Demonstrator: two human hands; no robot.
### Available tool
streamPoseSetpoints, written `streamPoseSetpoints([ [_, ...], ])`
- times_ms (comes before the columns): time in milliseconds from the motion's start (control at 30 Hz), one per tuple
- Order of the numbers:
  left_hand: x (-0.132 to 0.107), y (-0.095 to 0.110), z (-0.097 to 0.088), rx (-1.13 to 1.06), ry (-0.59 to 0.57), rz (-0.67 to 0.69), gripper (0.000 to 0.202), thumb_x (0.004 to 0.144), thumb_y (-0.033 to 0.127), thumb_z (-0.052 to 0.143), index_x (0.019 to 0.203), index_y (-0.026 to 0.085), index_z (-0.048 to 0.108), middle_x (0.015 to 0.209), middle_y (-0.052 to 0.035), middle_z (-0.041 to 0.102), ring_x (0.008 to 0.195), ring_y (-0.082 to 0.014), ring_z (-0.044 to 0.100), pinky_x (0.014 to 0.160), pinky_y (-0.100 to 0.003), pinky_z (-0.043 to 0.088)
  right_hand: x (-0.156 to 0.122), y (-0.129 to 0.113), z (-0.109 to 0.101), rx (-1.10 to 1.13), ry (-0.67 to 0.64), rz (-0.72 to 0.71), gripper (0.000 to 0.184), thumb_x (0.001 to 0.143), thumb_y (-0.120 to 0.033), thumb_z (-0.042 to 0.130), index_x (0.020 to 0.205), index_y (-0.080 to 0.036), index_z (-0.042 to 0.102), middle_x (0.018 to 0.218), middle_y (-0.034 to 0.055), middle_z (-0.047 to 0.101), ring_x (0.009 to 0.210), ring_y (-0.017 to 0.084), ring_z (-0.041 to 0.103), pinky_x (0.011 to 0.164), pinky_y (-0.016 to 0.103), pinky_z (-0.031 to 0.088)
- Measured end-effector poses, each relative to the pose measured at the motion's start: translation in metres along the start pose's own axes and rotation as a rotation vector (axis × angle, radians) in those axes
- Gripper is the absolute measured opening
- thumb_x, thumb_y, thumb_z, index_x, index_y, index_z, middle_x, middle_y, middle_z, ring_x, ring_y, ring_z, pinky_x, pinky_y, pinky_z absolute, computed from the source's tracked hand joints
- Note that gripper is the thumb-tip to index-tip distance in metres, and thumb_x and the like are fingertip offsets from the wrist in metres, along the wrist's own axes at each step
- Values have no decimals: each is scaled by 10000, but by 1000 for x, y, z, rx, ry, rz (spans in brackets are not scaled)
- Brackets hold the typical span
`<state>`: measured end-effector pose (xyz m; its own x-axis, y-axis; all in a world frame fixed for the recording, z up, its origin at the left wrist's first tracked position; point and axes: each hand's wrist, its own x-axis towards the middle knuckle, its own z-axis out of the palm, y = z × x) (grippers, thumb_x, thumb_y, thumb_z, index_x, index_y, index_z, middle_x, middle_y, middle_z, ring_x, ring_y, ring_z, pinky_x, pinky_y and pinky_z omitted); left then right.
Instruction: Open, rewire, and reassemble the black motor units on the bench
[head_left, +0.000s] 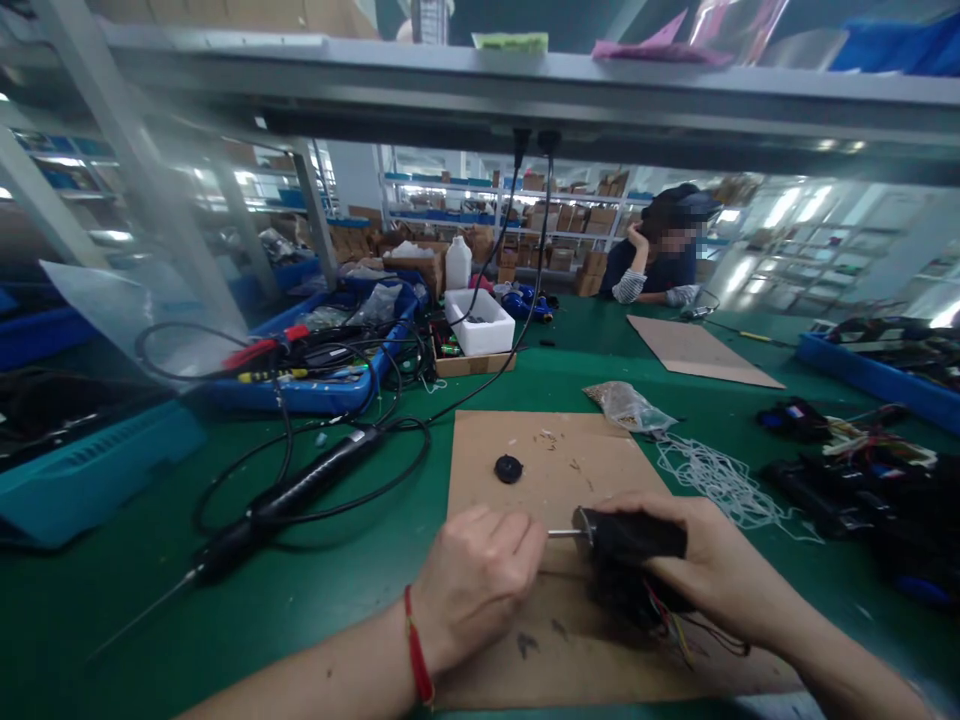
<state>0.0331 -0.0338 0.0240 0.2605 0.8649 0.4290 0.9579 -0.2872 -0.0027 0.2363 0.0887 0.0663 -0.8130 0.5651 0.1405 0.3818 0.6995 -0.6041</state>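
My left hand (480,578), with a red band at the wrist, is closed around the end of a thin metal shaft (567,534). Whatever handle it may have is hidden in the fist. The shaft's other end meets the metal-edged face of a black housing (637,545), which my right hand (709,560) grips from the right side. Red, yellow and dark wires (679,635) hang below the housing. Underneath both hands lies a cardboard sheet (480,445), bearing a small round black part (508,469) and several tiny screw-like pieces (551,440).
A corded black electric screwdriver (300,487) lies at left, its long bit toward me. Behind are a blue bin (330,398) and a white foam box (487,335). A plastic bag (630,405), white cord (720,480) and black wired units (817,500) lie rightward. A person (660,250) sits opposite.
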Motion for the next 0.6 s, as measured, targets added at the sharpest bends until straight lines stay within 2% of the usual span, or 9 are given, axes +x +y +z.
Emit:
streamPoseSetpoints([
  [67, 3, -4, 1, -10, -15, 8, 176, 898, 106, 427, 810, 177, 562, 737, -39, 633, 623, -204, 575, 559, -311, 411, 6, -1, -2, 112, -79, 85, 312, 722, -130, 554, 985, -216, 699, 975, 32, 739, 906, 196, 688, 831, 317, 537],
  [133, 6, -10, 0, -32, -44, -19, 163, 900, 111, 442, 824, 175, 572, 759, -39, 643, 644, -202, 592, 576, -307, 426, 11, 2, -4, 124, -100, 110, 263, 743, -168, 573, 970, -211, 698, 957, 34, 740, 890, 197, 690, 827, 318, 537],
  [200, 6, -19, -2, -66, -85, -76, 142, 892, 124, 475, 812, 172, 583, 756, -36, 650, 637, -200, 607, 569, -301, 438, 13, 5, -8, 6, -65, 96, 289, 727, -139, 572, 978, -219, 691, 948, 30, 738, 881, 203, 688, 822, 331, 533],
  [300, 3, -31, -5, -141, -152, -171, 122, 867, 168, 545, 761, 169, 606, 723, -31, 655, 625, -204, 626, 556, -292, 463, 15, 6, -13, -257, -31, -15, 329, 712, -94, 565, 995, -226, 673, 970, 43, 723, 904, 224, 673, 829, 368, 516],
  [367, 2, -33, -6, -203, -164, -206, 70, 855, 222, 591, 875, 173, 638, 841, -49, 677, 768, -222, 651, 648, -309, 505, 16, 2, -11, -386, -69, -104, 322, 715, -84, 570, 999, -215, 649, 964, 62, 704, 904, 240, 659, 812, 385, 510],
  [433, 2, -28, -8, -268, -152, -205, 315, 839, 323, 632, 1122, 193, 588, 1061, -66, 655, 981, -226, 617, 808, -324, 508, 17, -6, -4, -469, -119, -143, 358, 692, -61, 579, 1025, -189, 602, 943, 78, 678, 879, 254, 649, 759, 379, 511],
  [500, 4, -18, -9, -426, -148, -185, 597, 793, 409, 677, 1307, 204, 456, 1239, -74, 583, 1124, -219, 549, 932, -323, 461, 18, -16, 7, -512, -146, -141, 401, 658, -38, 583, 1038, -163, 549, 939, 89, 647, 852, 265, 639, 702, 367, 506],
  [533, 5, -13, -8, -543, -153, -188, 662, 769, 409, 698, 1337, 206, 426, 1275, -74, 564, 1148, -219, 533, 963, -325, 440, 19, -22, 12, -516, -154, -142, 408, 650, -36, 584, 1037, -155, 528, 947, 93, 630, 842, 267, 632, 684, 366, 501],
  [600, 7, -3, -4, -783, -161, -236, 648, 739, 327, 720, 1320, 201, 461, 1272, -80, 569, 1144, -236, 531, 983, -346, 410, 19, -30, 19, -487, -158, -145, 398, 654, -48, 589, 1029, -149, 506, 974, 100, 594, 837, 267, 614, 682, 375, 496],
])
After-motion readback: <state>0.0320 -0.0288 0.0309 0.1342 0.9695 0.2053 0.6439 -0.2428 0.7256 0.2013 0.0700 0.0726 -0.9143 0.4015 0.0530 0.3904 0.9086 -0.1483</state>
